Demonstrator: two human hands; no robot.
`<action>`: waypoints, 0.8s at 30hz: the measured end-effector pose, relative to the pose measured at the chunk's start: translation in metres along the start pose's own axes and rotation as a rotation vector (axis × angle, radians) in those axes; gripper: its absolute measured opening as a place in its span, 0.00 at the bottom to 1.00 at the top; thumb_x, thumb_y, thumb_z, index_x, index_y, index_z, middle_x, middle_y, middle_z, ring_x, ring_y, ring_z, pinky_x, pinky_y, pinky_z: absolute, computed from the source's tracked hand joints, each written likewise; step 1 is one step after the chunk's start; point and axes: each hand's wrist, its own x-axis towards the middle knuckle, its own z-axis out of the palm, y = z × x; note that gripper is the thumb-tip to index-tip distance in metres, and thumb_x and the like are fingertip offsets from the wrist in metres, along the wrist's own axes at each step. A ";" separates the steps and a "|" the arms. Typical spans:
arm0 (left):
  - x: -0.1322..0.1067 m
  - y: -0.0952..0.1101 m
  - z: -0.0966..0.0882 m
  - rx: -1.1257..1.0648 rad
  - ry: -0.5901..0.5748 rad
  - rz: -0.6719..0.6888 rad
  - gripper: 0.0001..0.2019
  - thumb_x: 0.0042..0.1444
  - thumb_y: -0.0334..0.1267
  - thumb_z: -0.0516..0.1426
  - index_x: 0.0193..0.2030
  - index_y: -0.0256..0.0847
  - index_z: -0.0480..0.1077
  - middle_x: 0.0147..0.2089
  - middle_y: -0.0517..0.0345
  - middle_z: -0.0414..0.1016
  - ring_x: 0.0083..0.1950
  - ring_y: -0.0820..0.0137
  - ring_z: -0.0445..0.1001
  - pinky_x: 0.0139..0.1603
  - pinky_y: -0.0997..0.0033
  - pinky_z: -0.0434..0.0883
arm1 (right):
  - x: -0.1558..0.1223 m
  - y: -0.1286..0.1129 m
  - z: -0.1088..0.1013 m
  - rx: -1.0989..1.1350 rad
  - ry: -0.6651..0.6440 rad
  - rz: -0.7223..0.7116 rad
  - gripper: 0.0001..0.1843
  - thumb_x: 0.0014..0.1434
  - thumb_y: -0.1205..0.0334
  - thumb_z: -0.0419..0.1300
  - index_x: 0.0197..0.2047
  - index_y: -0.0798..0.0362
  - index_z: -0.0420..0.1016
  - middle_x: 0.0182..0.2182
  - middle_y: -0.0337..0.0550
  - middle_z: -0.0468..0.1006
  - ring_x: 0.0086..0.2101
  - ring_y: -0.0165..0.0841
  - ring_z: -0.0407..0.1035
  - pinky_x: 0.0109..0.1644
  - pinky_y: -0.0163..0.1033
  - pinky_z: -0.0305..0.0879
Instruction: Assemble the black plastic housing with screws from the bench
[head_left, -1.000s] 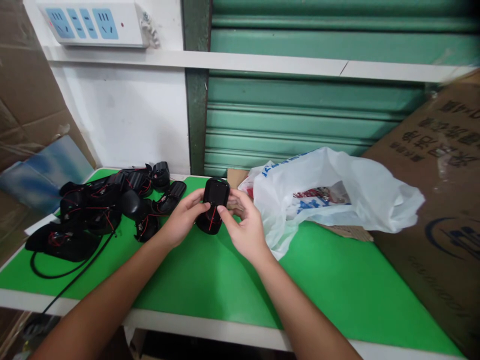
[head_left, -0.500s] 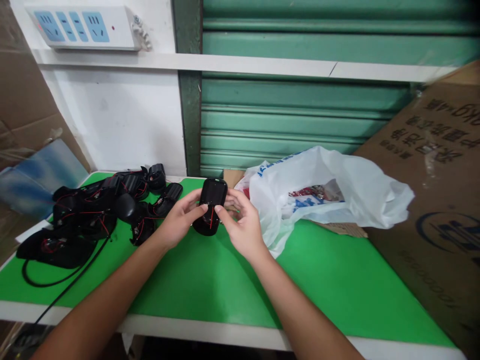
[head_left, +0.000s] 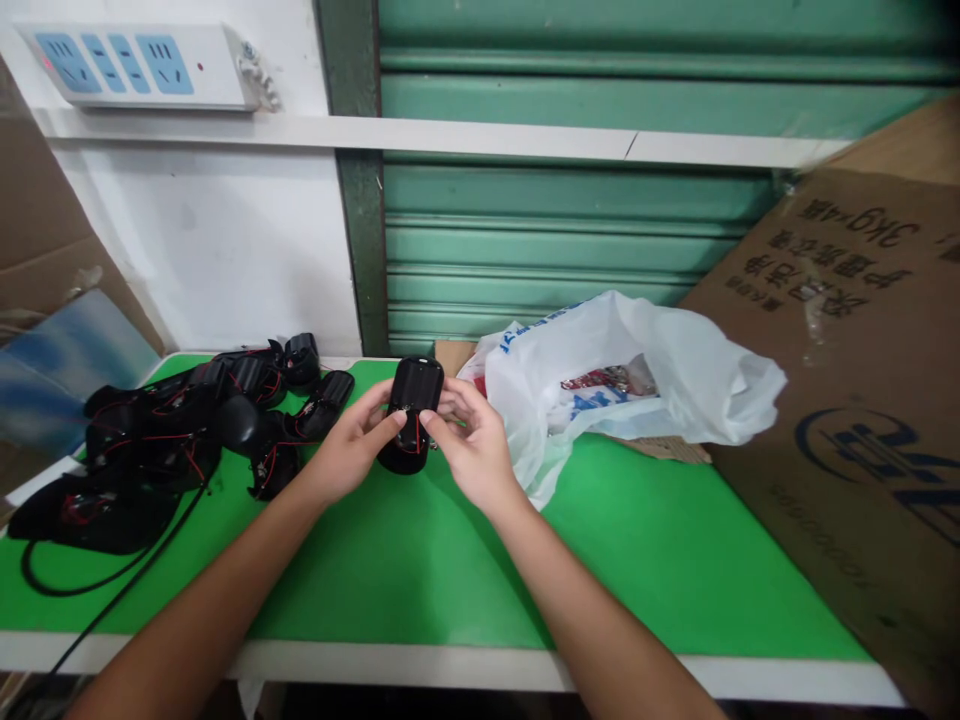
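Between my two hands, above the green table top, is a black plastic housing [head_left: 416, 385] with rounded ends and a thin red wire inside its lower part. My left hand [head_left: 361, 440] grips its left side, thumb pressed on the inner face. On the other side, my right hand [head_left: 474, 432] holds it with the thumb close to the red wire. The fingers behind the housing are partly hidden. To the left lies a pile of similar black housings [head_left: 150, 430] with red wires, several of them overlapping.
A white plastic bag [head_left: 675, 390] with red and metallic contents sits at the back right, on cardboard. A large carton [head_left: 847, 380] leans on the right. A black cable [head_left: 112, 610] crosses the table's left front. A power strip [head_left: 142, 68] is fixed to the wall.
The whole view has shifted slightly, so things appear a little further left. Both hands keep their hold on the housing, which looks slightly tilted compared with before.
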 end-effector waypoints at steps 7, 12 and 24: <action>-0.003 -0.002 0.002 0.006 0.005 0.012 0.29 0.59 0.50 0.65 0.65 0.41 0.70 0.63 0.46 0.76 0.66 0.54 0.72 0.68 0.55 0.67 | 0.003 0.000 -0.002 0.067 -0.016 0.014 0.22 0.56 0.55 0.69 0.53 0.48 0.74 0.43 0.44 0.83 0.41 0.36 0.77 0.42 0.40 0.72; 0.001 0.002 0.003 0.091 0.111 0.034 0.25 0.59 0.53 0.63 0.58 0.39 0.77 0.60 0.47 0.79 0.65 0.54 0.72 0.69 0.55 0.66 | 0.004 -0.001 -0.002 0.195 -0.107 0.075 0.22 0.53 0.54 0.72 0.49 0.48 0.74 0.40 0.40 0.81 0.36 0.34 0.74 0.39 0.39 0.74; -0.175 0.070 -0.018 0.325 -0.010 -0.374 0.22 0.53 0.57 0.64 0.56 0.73 0.77 0.50 0.62 0.85 0.50 0.48 0.81 0.42 0.49 0.80 | 0.009 -0.023 -0.005 0.486 -0.282 0.258 0.24 0.54 0.39 0.67 0.43 0.49 0.77 0.34 0.43 0.78 0.32 0.35 0.73 0.29 0.37 0.70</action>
